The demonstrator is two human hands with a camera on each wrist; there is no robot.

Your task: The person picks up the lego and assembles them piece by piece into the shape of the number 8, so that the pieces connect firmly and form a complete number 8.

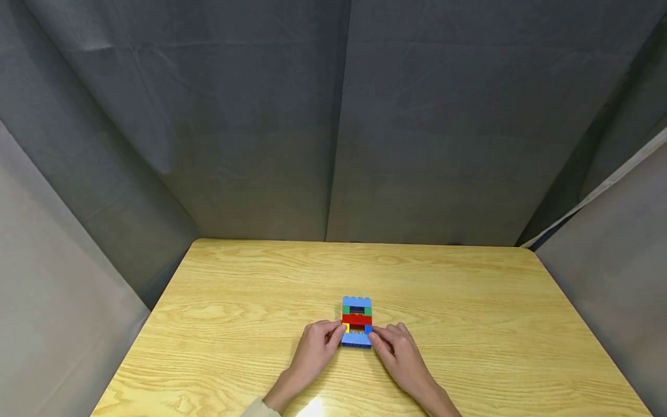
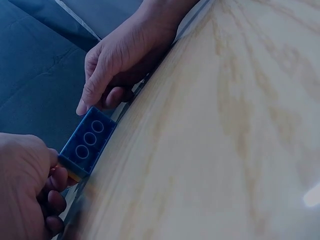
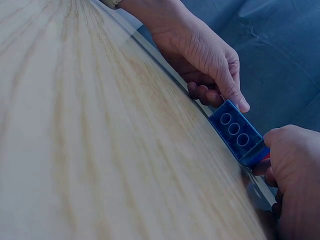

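A stack of toy building bricks lies between both hands, its studs facing away from the person. Top to bottom in the head view come a light blue brick (image 1: 356,302), two small green bricks (image 1: 346,310), a red brick (image 1: 356,319), a small yellow brick (image 1: 347,328) beside a small blue brick (image 1: 368,329), and another light blue brick (image 1: 356,339). My left hand (image 1: 316,346) pinches the left side near the yellow brick. On the right side, my right hand (image 1: 403,355) pinches near the small blue brick. Both wrist views show the end brick's hollow underside (image 2: 90,139) with three round tubes.
The stack is over the middle front part of a wood-grain table (image 1: 239,289). Grey curtains (image 1: 260,145) hang behind the far edge, and lighter panels (image 1: 52,289) flank both sides. A bright light reflection shows on the tabletop near the front.
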